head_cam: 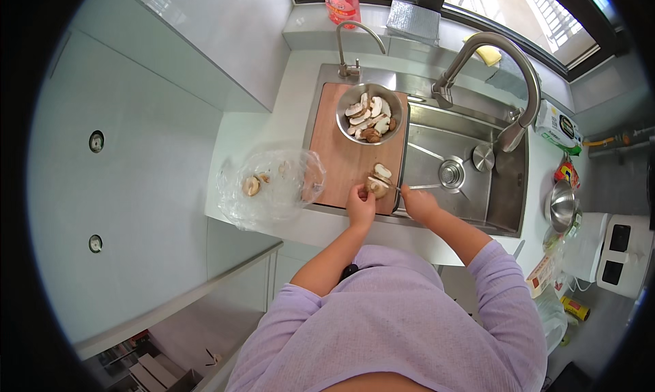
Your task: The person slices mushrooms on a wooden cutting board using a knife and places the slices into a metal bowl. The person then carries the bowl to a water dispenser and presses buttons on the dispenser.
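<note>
Near the front right corner of a wooden cutting board [337, 156], my left hand [361, 203] steadies a brown-capped mushroom [377, 189] with its fingertips. My right hand [419, 202] grips a knife, whose thin blade [391, 185] reaches to the mushroom; its handle is hidden in the fist. Pale cut slices [382, 170] lie just behind the mushroom, beyond the blade. At the back of the board stands a steel bowl [342, 128] of sliced mushrooms [376, 121]. A clear plastic bag [271, 202] overlaps the board's left edge, with a whole mushroom [251, 186] and small scraps on it.
Right of the board is a steel sink [430, 141] under a large curved faucet [527, 80]. A slim tap [342, 49] rises behind the bowl. A pink bottle [342, 5] stands on the ledge. At the right are a wipes pack [558, 126] and a metal bowl [561, 207].
</note>
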{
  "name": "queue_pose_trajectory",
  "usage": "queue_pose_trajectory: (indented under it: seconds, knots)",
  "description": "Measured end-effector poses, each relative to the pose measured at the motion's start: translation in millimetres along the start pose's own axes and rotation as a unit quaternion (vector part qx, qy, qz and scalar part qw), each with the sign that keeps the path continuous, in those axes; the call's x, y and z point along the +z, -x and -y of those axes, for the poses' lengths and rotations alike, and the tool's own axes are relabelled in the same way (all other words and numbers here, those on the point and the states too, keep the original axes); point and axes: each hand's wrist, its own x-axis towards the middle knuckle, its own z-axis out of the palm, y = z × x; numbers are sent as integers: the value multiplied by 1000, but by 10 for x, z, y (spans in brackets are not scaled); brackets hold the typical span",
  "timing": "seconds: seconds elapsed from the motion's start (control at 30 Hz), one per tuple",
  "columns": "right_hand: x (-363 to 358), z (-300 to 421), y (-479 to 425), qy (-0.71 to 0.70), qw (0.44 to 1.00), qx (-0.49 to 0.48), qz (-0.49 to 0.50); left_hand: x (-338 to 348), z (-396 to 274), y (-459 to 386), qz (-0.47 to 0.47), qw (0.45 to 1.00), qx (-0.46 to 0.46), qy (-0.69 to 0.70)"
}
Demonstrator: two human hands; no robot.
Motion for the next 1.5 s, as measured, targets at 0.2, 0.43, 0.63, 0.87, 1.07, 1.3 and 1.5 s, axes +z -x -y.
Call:
queue_pose_trajectory:
  seconds: [0.2, 0.43, 0.63, 0.87, 1.07, 1.3, 1.5]
  knots:
    - [-114, -20, -5, -21, 1000, 16, -12, 3, -227, 26, 6, 994, 23, -105]
    - [-264, 92, 95, -31, 999, 1, -28, 62, -111, -17, -10, 993, -5, -114]
    - [-237, 125, 98, -22, 999, -12, -45, 56, 16, -53, -4, 995, -1, -96]
    - [-255, 160, 248, 4, 998, -35, -54, 43, -115, -12, 6, 996, 3, -89]
    - [-189, 96, 254, 21, 997, -41, -55, 30, -141, -11, -1, 995, 21, -99]
    - [-203, 132, 250, 30, 998, -37, -51, 35, -121, -13, 0, 995, 31, -96]
    - [-223, 216, 177, 14, 999, -25, -18, 37, -99, -19, 5, 994, 33, -106]
